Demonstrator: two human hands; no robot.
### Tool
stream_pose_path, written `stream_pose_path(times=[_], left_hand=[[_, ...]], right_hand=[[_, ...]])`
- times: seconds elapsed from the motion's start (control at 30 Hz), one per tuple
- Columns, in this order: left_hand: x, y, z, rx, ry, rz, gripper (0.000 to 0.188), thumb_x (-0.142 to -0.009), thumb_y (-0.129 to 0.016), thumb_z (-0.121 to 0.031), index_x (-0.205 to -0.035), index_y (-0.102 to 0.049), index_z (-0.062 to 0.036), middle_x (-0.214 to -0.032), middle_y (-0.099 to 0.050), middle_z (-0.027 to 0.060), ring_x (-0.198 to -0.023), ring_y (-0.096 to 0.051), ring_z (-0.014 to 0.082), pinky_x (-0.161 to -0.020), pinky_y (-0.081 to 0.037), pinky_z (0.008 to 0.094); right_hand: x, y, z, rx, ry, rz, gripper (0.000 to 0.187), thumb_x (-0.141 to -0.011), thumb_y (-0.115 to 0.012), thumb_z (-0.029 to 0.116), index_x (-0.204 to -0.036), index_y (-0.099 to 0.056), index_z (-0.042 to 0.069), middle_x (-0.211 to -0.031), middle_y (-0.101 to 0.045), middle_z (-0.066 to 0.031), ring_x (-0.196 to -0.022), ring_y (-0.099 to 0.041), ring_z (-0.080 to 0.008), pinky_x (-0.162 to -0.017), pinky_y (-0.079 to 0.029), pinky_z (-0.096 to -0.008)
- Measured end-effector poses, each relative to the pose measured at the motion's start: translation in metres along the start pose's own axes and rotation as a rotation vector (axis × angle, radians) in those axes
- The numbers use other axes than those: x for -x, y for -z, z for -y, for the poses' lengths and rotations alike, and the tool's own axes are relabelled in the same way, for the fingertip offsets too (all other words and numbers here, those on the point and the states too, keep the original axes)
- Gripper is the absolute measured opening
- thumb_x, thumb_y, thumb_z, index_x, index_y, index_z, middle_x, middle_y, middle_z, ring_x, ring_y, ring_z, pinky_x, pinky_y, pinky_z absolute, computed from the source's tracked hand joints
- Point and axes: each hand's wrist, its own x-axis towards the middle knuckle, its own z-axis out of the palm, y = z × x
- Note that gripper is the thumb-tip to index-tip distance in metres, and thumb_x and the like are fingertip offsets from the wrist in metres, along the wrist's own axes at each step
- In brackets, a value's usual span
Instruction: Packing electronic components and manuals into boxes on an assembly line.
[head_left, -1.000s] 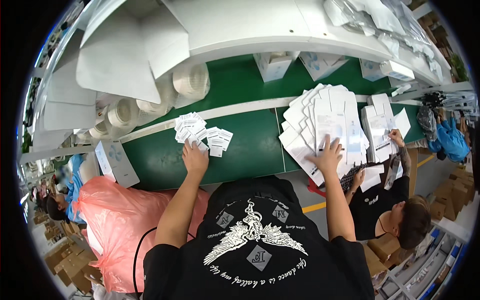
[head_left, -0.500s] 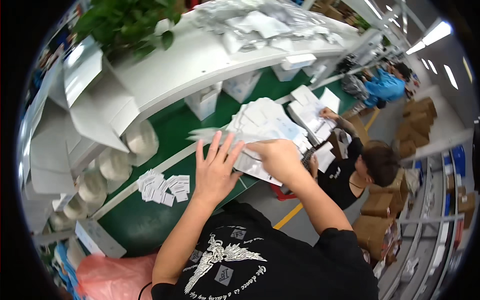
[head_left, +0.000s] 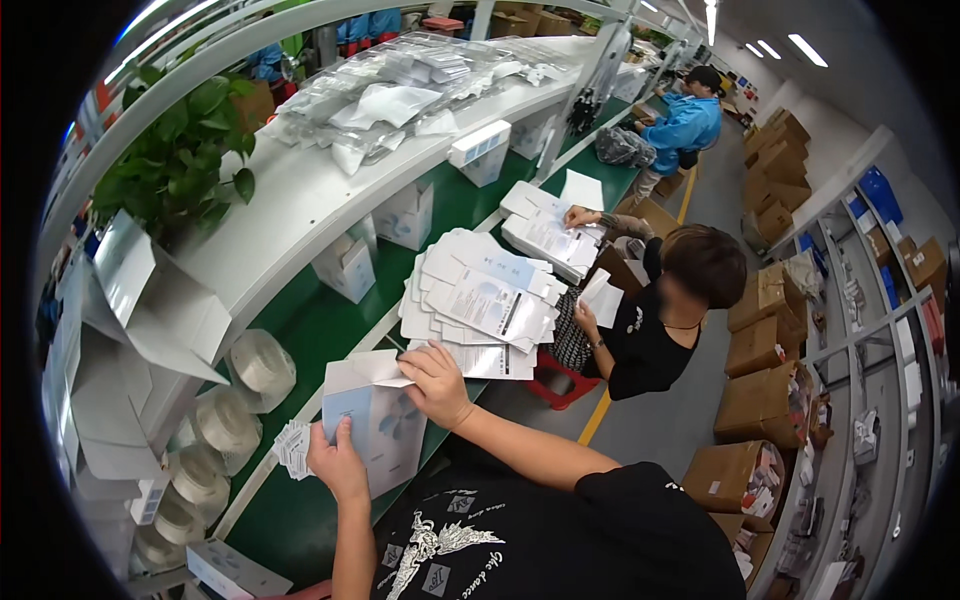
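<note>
A white and pale blue folding carton point(head_left: 393, 450) with a petal print stands tilted in front of me, its top flaps raised. My left hand point(head_left: 340, 463) grips its near left side, thumb on the printed face. My right hand point(head_left: 437, 385) is closed on a white flap point(head_left: 375, 368) at the carton's top right edge. Just left of my left hand lies a pile of small printed white slips point(head_left: 291, 449), partly hidden by that hand. Beyond my right hand a broad stack of flat, unfolded cartons point(head_left: 480, 300) covers part of the green bench point(head_left: 290, 505).
Folded cartons point(head_left: 345, 268) stand under the white shelf point(head_left: 270, 235). Wrapped white rolls point(head_left: 262, 365) line the left side. A co-worker point(head_left: 650, 310) sits at the right, handling papers beside another carton stack point(head_left: 550, 230). Brown boxes point(head_left: 765, 400) and racks stand farther right.
My hands were spread over a blurred, flat white piece; now they hold an opened-up carton nearer to me. The view has swung, and the co-worker now holds a white piece up.
</note>
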Motion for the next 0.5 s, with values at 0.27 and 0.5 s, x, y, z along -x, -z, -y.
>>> stream_pose_path(times=[0.27, 0.5], left_hand=[[0.014, 0.037, 0.041, -0.419, -0.019, -0.106, 0.036, -0.092, -0.079, -0.038, -0.102, -0.069, -0.0047, -0.087, -0.073, 0.0213, -0.078, -0.071, 0.0443, -0.07, -0.055, 0.0526], [0.047, 0.077, 0.053, -0.269, -0.264, 0.165, 0.15, -0.054, -0.102, -0.045, -0.169, -0.015, -0.0016, -0.165, -0.037, 0.026, -0.15, -0.042, 0.0422, -0.125, -0.036, 0.0483]], right_hand=[[0.007, -0.025, 0.041, -0.195, -0.079, 0.317, 0.007, -0.092, -0.072, 0.005, -0.098, -0.074, 0.004, -0.093, -0.073, -0.0177, -0.085, -0.07, -0.0399, -0.074, -0.057, -0.048], [-0.033, -0.008, 0.067, -0.525, -0.401, 1.091, 0.029, -0.099, -0.069, 0.015, -0.079, -0.065, -0.004, -0.072, -0.065, -0.023, -0.064, -0.061, -0.0353, -0.064, -0.047, -0.0441]])
